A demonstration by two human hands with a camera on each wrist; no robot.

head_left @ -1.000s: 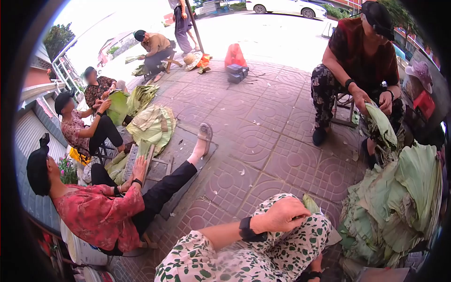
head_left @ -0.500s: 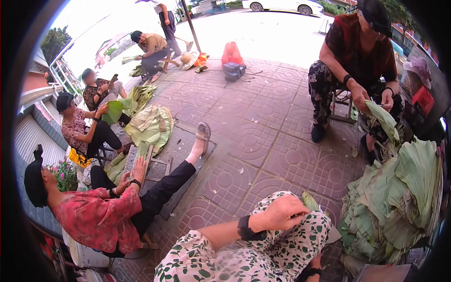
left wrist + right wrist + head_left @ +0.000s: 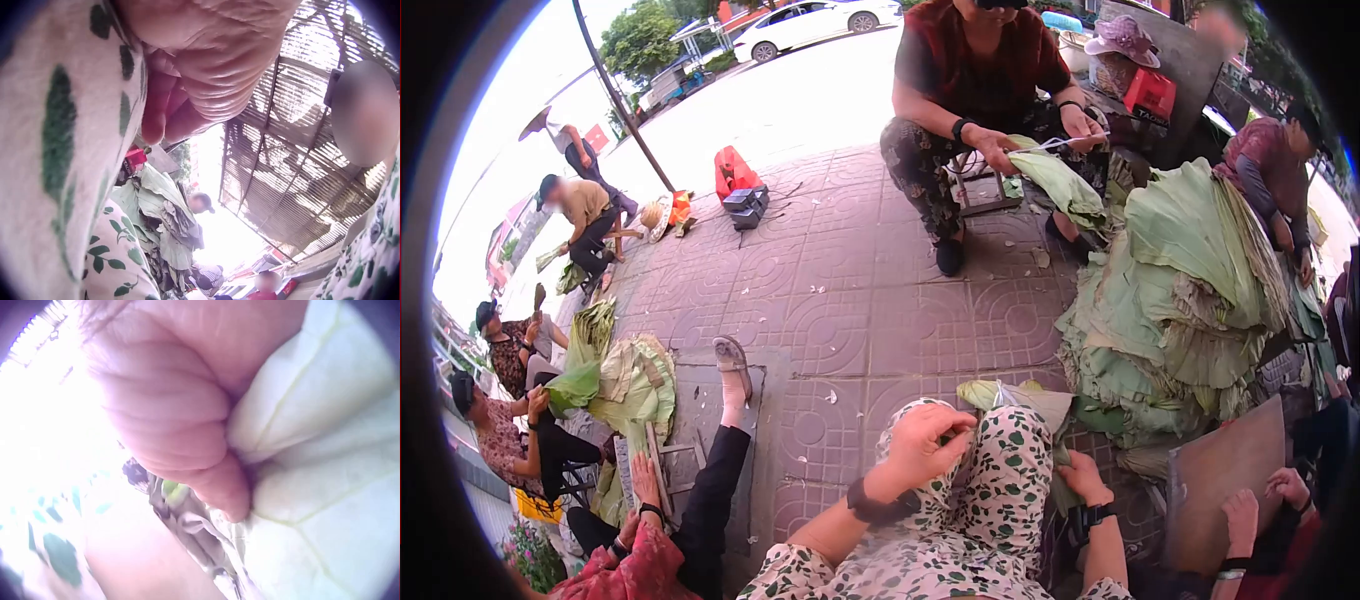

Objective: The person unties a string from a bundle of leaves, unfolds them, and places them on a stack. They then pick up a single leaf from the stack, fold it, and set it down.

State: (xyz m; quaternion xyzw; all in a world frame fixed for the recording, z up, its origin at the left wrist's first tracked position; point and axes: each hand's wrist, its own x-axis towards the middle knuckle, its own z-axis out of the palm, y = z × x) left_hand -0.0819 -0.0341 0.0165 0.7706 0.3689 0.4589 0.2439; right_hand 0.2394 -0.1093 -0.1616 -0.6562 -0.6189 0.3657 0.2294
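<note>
My left hand [image 3: 925, 440] rests on the leaf-print trousers [image 3: 1010, 470] near the knee, fingers loosely curled with nothing in them. In the left wrist view the same hand [image 3: 206, 62] hangs against the cloth. Low beside the other leg, my right hand [image 3: 1085, 478] grips a large pale green lotus leaf [image 3: 325, 481]. The right wrist view shows fingers [image 3: 169, 434] curled over its folded, veined surface. A folded bundle of lotus leaves [image 3: 1048, 403] sticks out in front of the knees, with a whitish tie near its top.
A tall stack of lotus leaves [image 3: 1190, 290] stands on the paving to the right, near a brown board [image 3: 1230, 480]. Opposite sits a person [image 3: 990, 90] holding a rolled leaf and white strip. Other people sit at left by more leaves [image 3: 635, 385].
The head view has turned right, bringing my right hand and more of the leaf stack and board into sight. My left hand stays on the knee.
</note>
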